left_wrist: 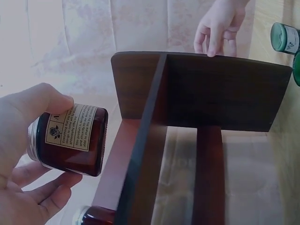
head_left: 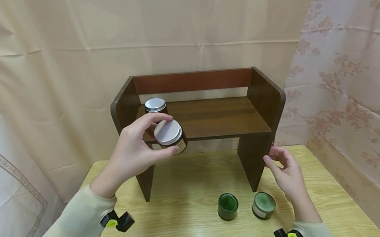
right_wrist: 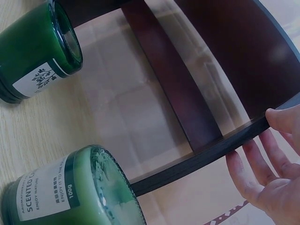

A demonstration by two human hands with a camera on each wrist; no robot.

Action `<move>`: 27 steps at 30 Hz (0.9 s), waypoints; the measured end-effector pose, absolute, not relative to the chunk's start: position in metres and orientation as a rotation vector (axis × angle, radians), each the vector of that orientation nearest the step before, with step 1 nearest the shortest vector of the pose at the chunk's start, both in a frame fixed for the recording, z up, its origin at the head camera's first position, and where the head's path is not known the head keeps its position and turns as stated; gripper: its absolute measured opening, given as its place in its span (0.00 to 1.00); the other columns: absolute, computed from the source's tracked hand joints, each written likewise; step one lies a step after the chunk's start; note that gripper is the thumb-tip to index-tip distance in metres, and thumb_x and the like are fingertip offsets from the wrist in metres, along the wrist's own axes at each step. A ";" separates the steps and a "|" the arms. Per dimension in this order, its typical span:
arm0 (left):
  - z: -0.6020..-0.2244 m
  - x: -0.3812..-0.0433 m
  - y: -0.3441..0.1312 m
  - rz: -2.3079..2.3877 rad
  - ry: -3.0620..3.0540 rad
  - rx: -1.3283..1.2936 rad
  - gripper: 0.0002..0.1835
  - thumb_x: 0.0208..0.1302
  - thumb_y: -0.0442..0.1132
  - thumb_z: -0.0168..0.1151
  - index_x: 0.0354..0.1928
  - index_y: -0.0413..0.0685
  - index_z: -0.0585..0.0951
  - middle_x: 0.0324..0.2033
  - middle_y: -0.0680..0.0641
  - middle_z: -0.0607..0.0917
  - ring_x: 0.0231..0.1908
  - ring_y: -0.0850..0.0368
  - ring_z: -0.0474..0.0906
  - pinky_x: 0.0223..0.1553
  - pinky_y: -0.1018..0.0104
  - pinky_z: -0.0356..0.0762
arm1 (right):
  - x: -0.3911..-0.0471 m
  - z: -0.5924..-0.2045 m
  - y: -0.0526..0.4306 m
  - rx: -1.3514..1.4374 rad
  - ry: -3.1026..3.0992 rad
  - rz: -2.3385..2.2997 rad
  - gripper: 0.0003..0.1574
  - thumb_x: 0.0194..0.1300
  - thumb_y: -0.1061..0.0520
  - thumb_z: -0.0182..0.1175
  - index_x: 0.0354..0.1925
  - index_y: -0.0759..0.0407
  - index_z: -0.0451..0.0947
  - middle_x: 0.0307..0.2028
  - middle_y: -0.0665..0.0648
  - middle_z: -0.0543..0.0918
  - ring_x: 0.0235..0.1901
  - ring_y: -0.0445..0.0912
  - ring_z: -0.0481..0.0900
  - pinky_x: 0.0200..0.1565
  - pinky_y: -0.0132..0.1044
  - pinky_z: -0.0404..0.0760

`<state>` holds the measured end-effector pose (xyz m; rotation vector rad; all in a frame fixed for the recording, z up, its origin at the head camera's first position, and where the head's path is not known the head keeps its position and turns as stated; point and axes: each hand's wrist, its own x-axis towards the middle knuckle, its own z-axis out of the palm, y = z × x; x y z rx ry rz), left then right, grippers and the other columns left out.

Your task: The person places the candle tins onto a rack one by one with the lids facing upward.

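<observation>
My left hand (head_left: 134, 143) grips a brown candle jar (left_wrist: 75, 138) by its sides, its silver lid (head_left: 168, 131) tilted toward the head camera. That jar is held in front of the shelf board, near the left end. Behind it, a second silver-lidded jar (head_left: 155, 105) stands on the upper board of the dark wooden shelf (head_left: 210, 116). My right hand (head_left: 287, 170) is at the shelf's right side panel (head_left: 253, 158); in the right wrist view the thumb lies on one face of the panel's edge and the fingers on the other.
Two green glass candles stand on the light wood table (head_left: 179, 226) before the shelf's right leg: a darker one (head_left: 228, 206) and a paler, labelled one (head_left: 263, 205). Curtains (head_left: 184, 20) hang behind and at both sides.
</observation>
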<state>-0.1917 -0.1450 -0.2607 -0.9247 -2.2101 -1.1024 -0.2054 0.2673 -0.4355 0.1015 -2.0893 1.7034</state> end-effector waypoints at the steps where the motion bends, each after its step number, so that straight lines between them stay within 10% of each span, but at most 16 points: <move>1: -0.258 -0.193 -0.143 -1.095 -2.210 -0.928 0.35 0.48 0.35 0.90 0.60 0.51 0.86 0.54 0.55 0.89 0.42 0.57 0.82 0.45 0.62 0.83 | -0.205 -0.435 0.267 0.101 -2.085 1.708 0.21 0.79 0.67 0.64 0.64 0.71 0.74 0.49 0.42 0.83 0.51 0.36 0.81 0.49 0.25 0.87; 27: -0.231 -0.251 -0.117 -0.928 -2.242 -0.947 0.32 0.55 0.40 0.87 0.61 0.48 0.83 0.54 0.49 0.87 0.48 0.53 0.82 0.50 0.53 0.85 | -0.204 -0.436 0.267 0.130 -2.094 1.648 0.19 0.79 0.67 0.64 0.63 0.72 0.73 0.48 0.42 0.83 0.51 0.35 0.82 0.48 0.24 0.87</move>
